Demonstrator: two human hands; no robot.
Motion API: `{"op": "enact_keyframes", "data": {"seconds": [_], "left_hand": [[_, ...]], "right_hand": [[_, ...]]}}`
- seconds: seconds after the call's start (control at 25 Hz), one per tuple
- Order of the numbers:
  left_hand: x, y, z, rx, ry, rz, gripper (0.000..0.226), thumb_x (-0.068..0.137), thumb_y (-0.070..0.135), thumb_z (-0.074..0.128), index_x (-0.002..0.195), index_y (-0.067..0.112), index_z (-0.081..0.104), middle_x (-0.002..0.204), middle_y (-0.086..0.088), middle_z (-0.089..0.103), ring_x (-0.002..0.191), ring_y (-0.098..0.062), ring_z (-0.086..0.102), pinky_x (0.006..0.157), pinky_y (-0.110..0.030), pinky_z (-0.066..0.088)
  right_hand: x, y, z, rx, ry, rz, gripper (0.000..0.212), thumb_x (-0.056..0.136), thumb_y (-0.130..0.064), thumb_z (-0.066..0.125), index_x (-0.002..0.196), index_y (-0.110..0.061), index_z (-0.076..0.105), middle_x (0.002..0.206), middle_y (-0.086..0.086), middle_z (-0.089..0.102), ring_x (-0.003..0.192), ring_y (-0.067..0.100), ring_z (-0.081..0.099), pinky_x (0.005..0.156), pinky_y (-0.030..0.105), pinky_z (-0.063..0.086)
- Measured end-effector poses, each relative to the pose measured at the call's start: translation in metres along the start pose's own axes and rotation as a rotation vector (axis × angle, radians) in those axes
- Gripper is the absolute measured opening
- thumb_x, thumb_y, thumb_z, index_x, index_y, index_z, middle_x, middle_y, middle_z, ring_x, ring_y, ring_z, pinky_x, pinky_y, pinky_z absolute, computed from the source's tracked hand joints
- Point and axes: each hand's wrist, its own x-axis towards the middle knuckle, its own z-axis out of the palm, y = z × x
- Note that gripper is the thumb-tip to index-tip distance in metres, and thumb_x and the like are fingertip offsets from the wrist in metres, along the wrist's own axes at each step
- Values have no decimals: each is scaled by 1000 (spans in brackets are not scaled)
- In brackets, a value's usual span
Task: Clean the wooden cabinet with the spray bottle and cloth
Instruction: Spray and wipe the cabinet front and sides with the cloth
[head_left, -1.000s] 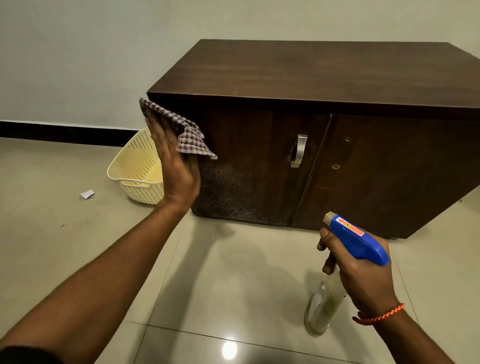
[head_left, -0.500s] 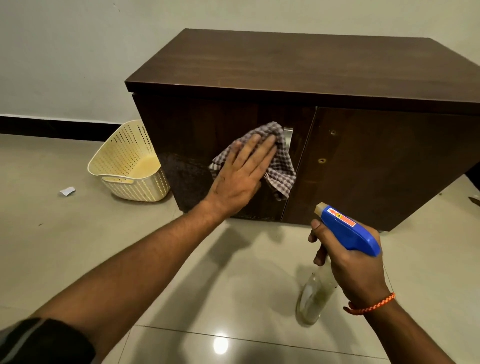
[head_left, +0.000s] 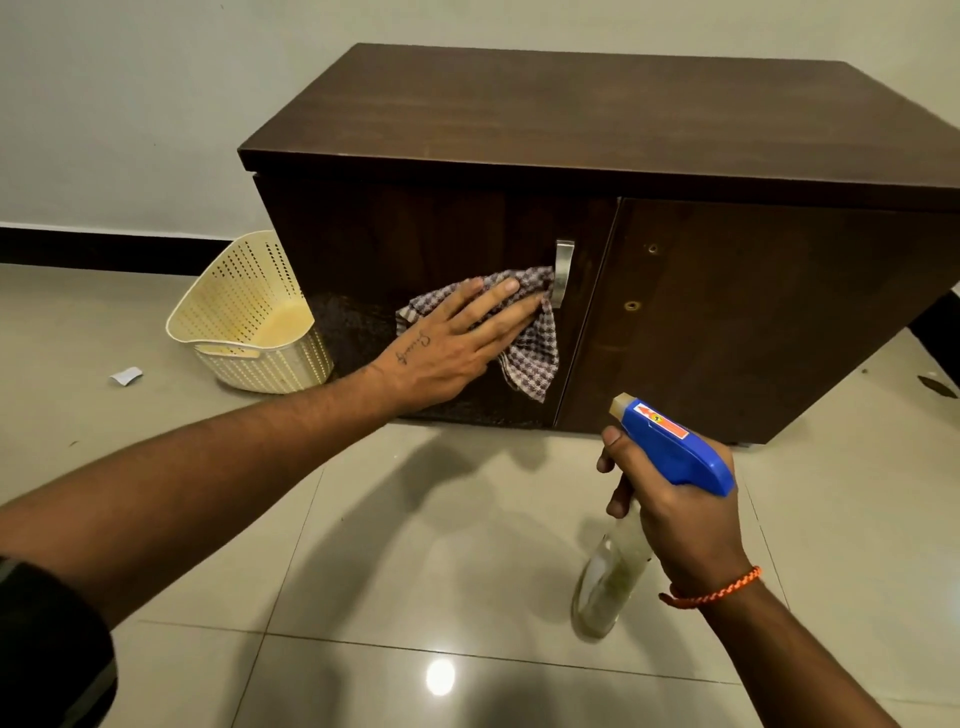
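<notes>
Since the earlier frame, the left hand (head_left: 457, 345) and the checked purple-and-white cloth (head_left: 530, 353) have shifted lower on the left door, with the fingertips now just beside the lower end of the curved silver metal door handle (head_left: 562, 273), which was covered half a second ago. At the far left of the frame, a small white paper scrap (head_left: 125, 375) lies on the glossy beige tiled floor (head_left: 363, 545). To its right, a cream perforated plastic basket (head_left: 249, 317) stands tilted against the left side of the dark brown wooden cabinet (head_left: 597, 119), which fills the upper centre and right of the frame. At centre frame, the left hand lies flat, fingers extended and close together, pressing the cloth against the left door; a loose corner of cloth hangs below the fingers. The handle stands upright, touching the cloth's upper right edge. In the lower right of the frame, the right hand (head_left: 680, 519) is wrapped around the neck of the clear plastic spray bottle with blue trigger head (head_left: 670, 449), index finger curled in front of the trigger, nozzle pointing toward the cabinet. An orange braided bracelet (head_left: 711, 592) circles the right wrist.
</notes>
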Motion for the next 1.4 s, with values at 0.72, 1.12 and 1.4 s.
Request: {"op": "enact_keyframes", "data": {"seconds": [0.72,1.12,1.4], "left_hand": [[-101,-3,8,-457,254,-1106,73,104,8,48,160,-2,2,165,-32,-5,155,-38,-11,129,-46,2],[-56,25,26,-522,428,-1293,73,94,4,42,154,-14,6,158,-43,-6,150,-56,-5,126,-42,-10],[8,111,35,-686,316,-1167,74,96,26,41,155,-3,7,161,-28,-4,147,-56,-7,126,-34,-11]], "right_hand": [[-1,3,-5,-8,-18,13,33,79,-43,63,78,-11,69,56,-7,66,42,13,60,49,11,49],[3,-1,8,27,-10,10,31,80,-46,63,77,-16,69,69,0,70,43,17,62,50,17,53],[5,4,-8,4,10,8,29,83,-40,64,76,-12,69,62,-3,68,42,14,61,49,13,50]]}}
